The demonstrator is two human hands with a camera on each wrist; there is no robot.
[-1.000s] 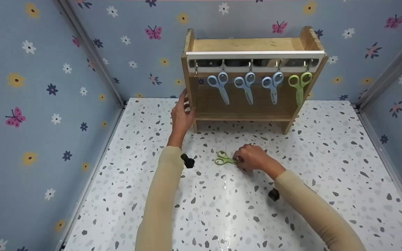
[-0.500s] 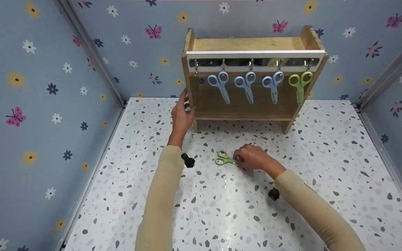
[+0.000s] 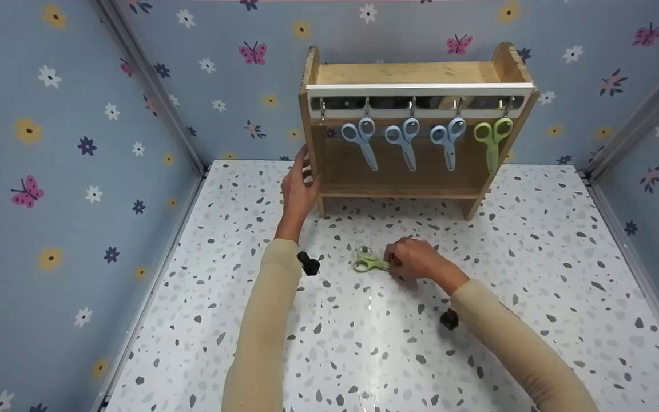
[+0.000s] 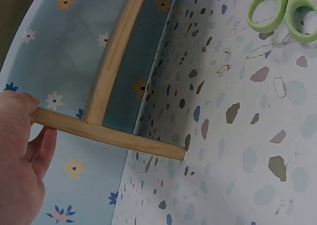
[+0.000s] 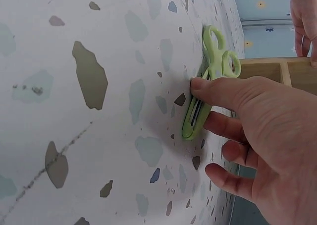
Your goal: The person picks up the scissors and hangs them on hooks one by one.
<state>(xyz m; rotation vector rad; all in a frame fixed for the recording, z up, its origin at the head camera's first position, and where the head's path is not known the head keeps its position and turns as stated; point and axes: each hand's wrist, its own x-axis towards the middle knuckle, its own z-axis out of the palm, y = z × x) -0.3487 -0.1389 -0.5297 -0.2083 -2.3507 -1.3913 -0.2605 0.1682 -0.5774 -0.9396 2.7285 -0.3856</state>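
A pair of green scissors (image 3: 368, 263) lies low over the speckled table in front of a wooden rack (image 3: 401, 74). My right hand (image 3: 415, 258) pinches it by the blade end, thumb on top and index finger beneath; its handle loops point left in the head view. The other right-hand fingers curl loosely in the right wrist view. With my left hand (image 3: 299, 189) I grip the rack's left side panel (image 4: 106, 134), thumb in front and fingers partly hidden behind. From the rack's hooks hang three blue scissors (image 3: 407, 143) and one green pair (image 3: 492, 143) at the right end.
The leftmost hook (image 3: 322, 109) holds nothing. Flowered blue walls (image 3: 78, 171) stand at the back and both sides of the speckled table (image 3: 329, 343). Black wrist-worn pieces (image 3: 308, 264) show near both sleeves.
The green scissors in my right hand have shifted very slightly, with the handle loops tilting a little. My left hand stays at the rack's side.
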